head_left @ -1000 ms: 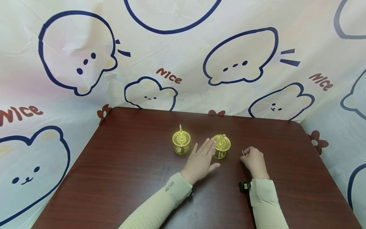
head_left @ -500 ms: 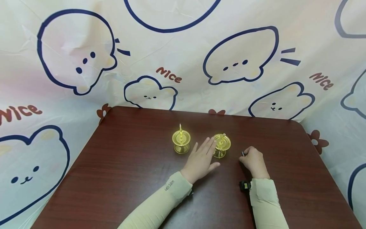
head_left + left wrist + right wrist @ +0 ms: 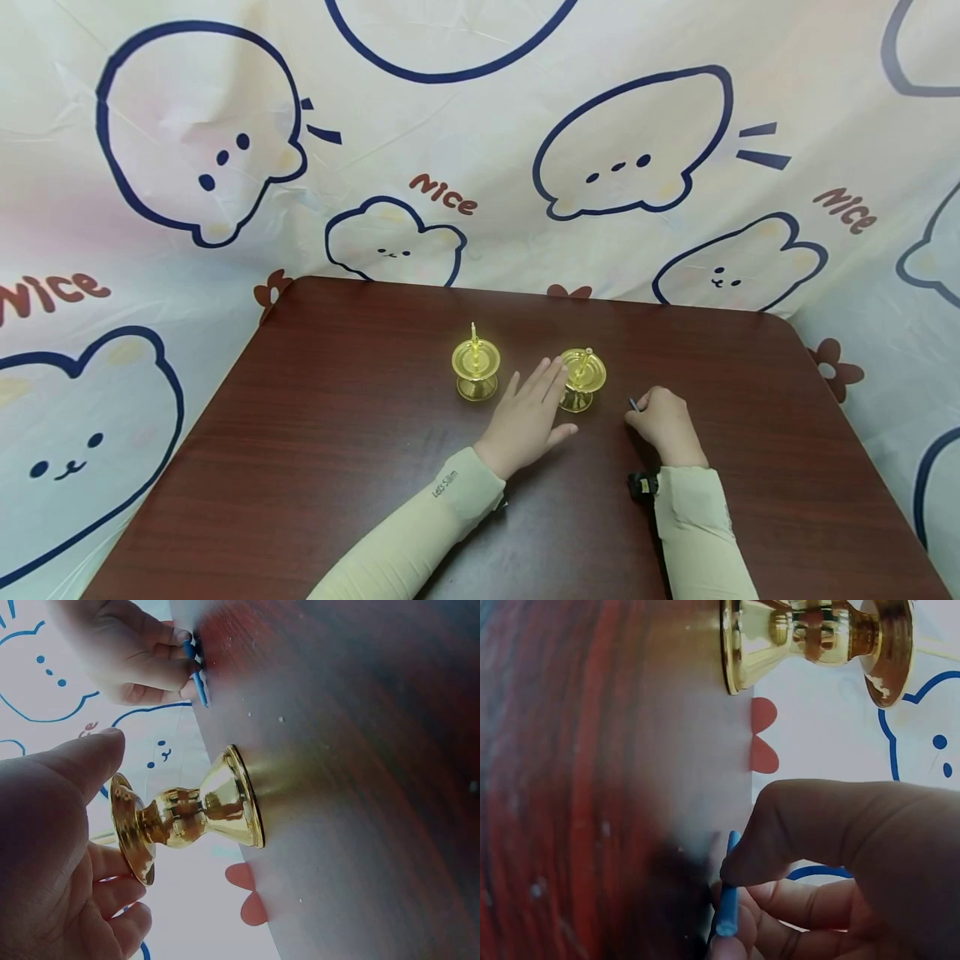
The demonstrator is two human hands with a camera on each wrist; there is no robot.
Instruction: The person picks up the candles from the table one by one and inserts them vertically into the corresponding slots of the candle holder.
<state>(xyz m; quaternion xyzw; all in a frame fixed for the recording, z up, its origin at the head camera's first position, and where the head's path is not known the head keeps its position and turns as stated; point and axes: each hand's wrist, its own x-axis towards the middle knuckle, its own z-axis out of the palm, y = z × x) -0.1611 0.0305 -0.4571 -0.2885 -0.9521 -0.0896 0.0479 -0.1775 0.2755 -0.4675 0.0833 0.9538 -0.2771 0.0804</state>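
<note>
Two shiny gold candle holders stand on the dark table: a left holder and a right holder, each with a thin yellowish stick rising from its dish. My left hand is stretched out flat, fingertips overlapping the right holder's dish in the head view. In the left wrist view, thumb and fingers lie on either side of the gold dish; whether they touch it, I cannot tell. My right hand pinches a short, thin blue stick between thumb and fingers, low over the tabletop, right of that holder.
A reddish-brown wooden table fills the lower view. Behind it hangs a pale cloth printed with bears, flowers and "Nice". A small black device sits at my right wrist, against the light green sleeve.
My right hand has turned slightly, and the blue stick in it has shifted a little left and tilted. The left hand and both holders stay where they were.
</note>
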